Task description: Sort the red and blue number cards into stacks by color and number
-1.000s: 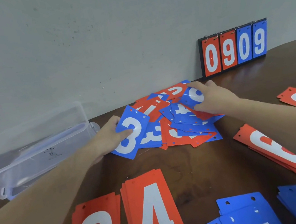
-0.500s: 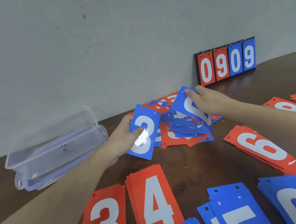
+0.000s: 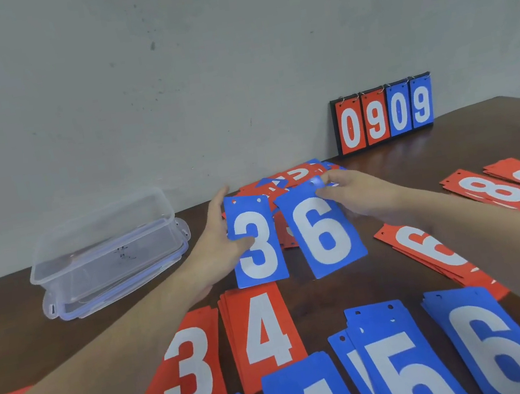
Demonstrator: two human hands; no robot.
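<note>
The left hand grips a blue 3 card by its left edge, thumb pressed across the face and fingers curled behind, so the number faces the person and can be read. The right hand pinches a blue 6 card at its top corner near the punched hole, letting it hang tilted just beside the 3. Both cards are lifted clear of the unsorted pile, which lies directly behind them against the wall, probably so each can be checked before going to a stack. Nearer than that pile, sorted stacks are laid face up in rows: a red 3 stack, a red 4 stack, a blue 5 stack and a blue 6 stack, the likely home for the 6. To the left of the pile sits a clear plastic box, and to its right a small scoreboard leans on the wall.
</note>
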